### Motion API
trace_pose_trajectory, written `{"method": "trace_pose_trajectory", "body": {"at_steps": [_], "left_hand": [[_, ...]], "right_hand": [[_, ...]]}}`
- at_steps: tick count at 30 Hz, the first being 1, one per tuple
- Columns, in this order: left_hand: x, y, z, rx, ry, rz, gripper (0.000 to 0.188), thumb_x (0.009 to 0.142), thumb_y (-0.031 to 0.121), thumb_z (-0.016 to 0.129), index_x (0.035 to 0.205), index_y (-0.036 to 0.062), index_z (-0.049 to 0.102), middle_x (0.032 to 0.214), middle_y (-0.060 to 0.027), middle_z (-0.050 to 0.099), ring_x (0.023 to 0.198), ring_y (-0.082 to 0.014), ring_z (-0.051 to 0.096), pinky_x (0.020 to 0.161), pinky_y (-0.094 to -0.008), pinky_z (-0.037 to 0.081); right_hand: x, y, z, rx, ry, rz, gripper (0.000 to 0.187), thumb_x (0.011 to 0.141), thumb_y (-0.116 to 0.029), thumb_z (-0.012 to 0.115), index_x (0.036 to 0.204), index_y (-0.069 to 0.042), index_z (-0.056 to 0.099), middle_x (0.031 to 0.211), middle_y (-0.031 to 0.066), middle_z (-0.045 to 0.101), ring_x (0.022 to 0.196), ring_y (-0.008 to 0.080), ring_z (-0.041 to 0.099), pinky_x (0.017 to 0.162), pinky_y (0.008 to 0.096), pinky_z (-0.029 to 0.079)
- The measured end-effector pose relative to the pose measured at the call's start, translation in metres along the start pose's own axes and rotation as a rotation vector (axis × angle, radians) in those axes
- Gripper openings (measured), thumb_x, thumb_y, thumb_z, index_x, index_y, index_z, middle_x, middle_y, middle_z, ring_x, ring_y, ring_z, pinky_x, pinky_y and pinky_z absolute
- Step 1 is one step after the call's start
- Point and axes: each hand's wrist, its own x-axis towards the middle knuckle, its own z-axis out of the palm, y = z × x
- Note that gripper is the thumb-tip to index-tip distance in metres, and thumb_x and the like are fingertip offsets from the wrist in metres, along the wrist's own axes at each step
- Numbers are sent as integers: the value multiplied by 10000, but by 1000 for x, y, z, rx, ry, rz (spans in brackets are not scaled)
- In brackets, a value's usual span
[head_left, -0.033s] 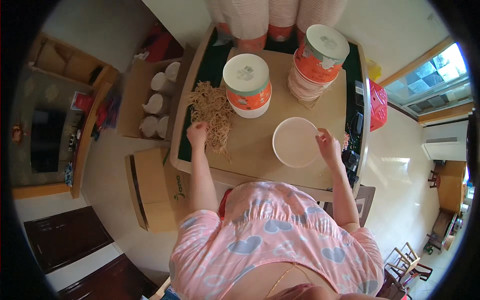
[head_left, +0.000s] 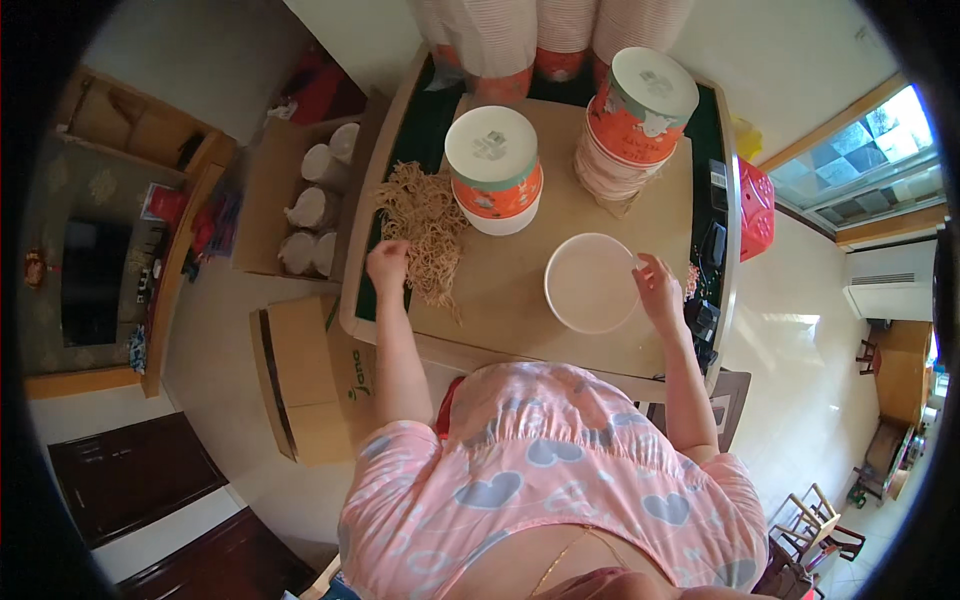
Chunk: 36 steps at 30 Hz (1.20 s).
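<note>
My left hand is closed at the lower left edge of a loose pile of thin tan strands. Whatever its fingers pinch is too small to make out. My right hand has its curled fingers at the right rim of a white paper tub, which stands mouth up on the cardboard. Behind the strands, an orange paper tub sits upside down over a white one. Farther right, another upturned orange tub tops a stack with tan strands wound around its lower part.
Tall stacks of nested paper tubs line the table's far edge. Dark devices and cables lie along its right side, beside a red plastic stool. At left stand an open carton of white rolls and a closed carton.
My left hand has shifted slightly left and up beside the strands. The fingers of my right hand have moved a little at the tub's rim.
</note>
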Motion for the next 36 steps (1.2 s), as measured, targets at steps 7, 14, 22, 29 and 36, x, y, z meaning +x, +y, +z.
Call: {"method": "trace_pose_trajectory", "body": {"at_steps": [7,14,22,29,36], "left_hand": [[-84,129,-89,-620,56,371,80,866,122,596,860,43,590,727,7,592,577,-31,480,485,-175,352],[-171,140,-15,-325,-575,356,75,837,100,611,819,29,629,709,4,610,652,-59,548,592,-224,445],[-237,110,41,60,-727,656,142,782,120,663,882,20,652,747,-136,651,656,-175,638,590,-295,476],[-223,100,42,-147,-696,500,104,766,147,654,813,53,647,758,-117,648,655,-254,636,589,-346,488],[-196,69,36,216,-702,570,99,759,162,624,790,71,650,751,-110,642,694,-271,626,622,-361,482]], "right_hand": [[-11,-44,-30,280,228,-130,130,837,-28,567,957,-25,617,824,102,599,709,184,593,641,279,474],[-52,-93,6,830,-342,33,185,895,-107,540,1022,-10,633,900,51,635,844,112,573,749,241,458],[-57,-102,15,1463,-454,403,214,945,-226,475,904,-36,564,825,30,587,790,123,566,725,253,464],[-51,-87,-21,1455,-472,393,166,947,-200,462,911,-55,534,687,14,506,586,94,474,568,229,410],[-43,-63,-55,1598,-115,401,149,941,-177,471,899,-47,529,573,-52,337,474,45,287,435,194,244]]}}
